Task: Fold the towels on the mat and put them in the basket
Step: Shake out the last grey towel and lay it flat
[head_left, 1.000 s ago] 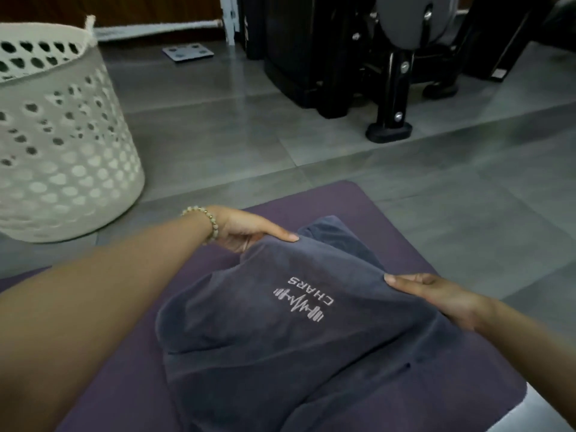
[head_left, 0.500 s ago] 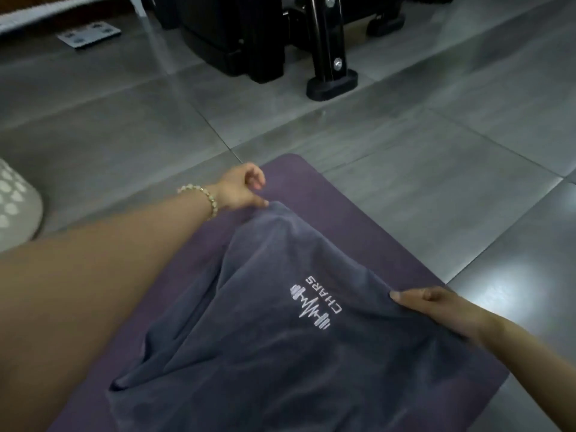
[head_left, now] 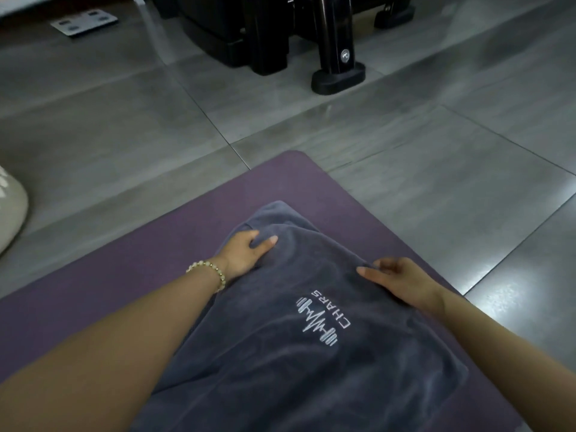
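A dark grey towel (head_left: 311, 353) with a white "CHARS" logo lies on the purple mat (head_left: 174, 244). My left hand (head_left: 241, 254), with a bead bracelet at the wrist, grips the towel's far left part, thumb and fingers pinching a fold of cloth. My right hand (head_left: 396, 280) holds the towel's right edge, fingers curled over the fabric. Only a sliver of the cream basket (head_left: 11, 207) shows at the left edge of the view.
Grey floor tiles surround the mat. Black gym equipment (head_left: 268, 29) with a round-footed post (head_left: 338, 77) stands beyond the mat. A flat scale (head_left: 84, 21) lies on the floor at far left.
Both hands have come closer together on the towel's far end. The left hand drew back from the far corner. The towel now lies flatter on the mat.
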